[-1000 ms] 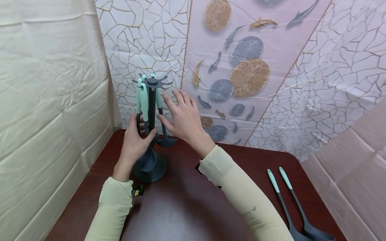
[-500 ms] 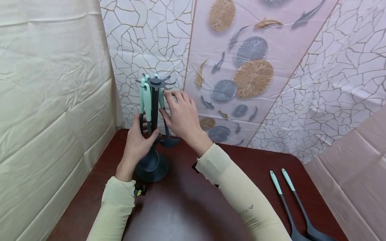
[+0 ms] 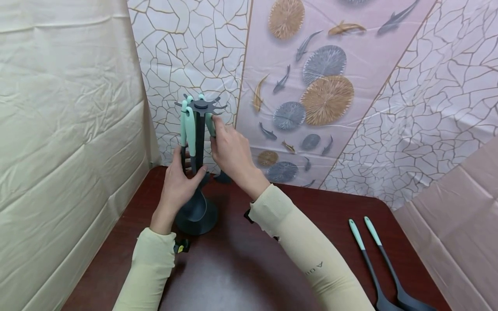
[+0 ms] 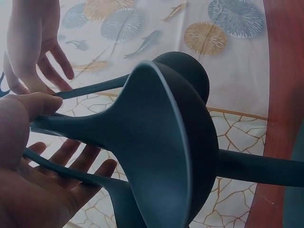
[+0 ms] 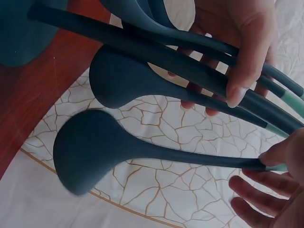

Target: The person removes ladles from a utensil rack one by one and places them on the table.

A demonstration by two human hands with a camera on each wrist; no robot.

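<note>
Held utensil: dark rounded head, mint handle, at the right side of the utensil stand, its handle top just under the stand's spoked disc; whether it is hooked there you cannot tell. Your right hand pinches this handle between thumb and index finger, near where mint meets dark shaft; in the right wrist view the other fingers lie apart from it. Your left hand is partly closed round the stand's post, thumb in front, fingers behind among the shafts of the hanging utensils. A ladle hangs below that hand, in front of the round base. Stand upright toward the left rear of the red-brown counter. Two loose utensils lie side by side at far right, mint handles pointing away from you. Behind: patterned cloth with fish.
</note>
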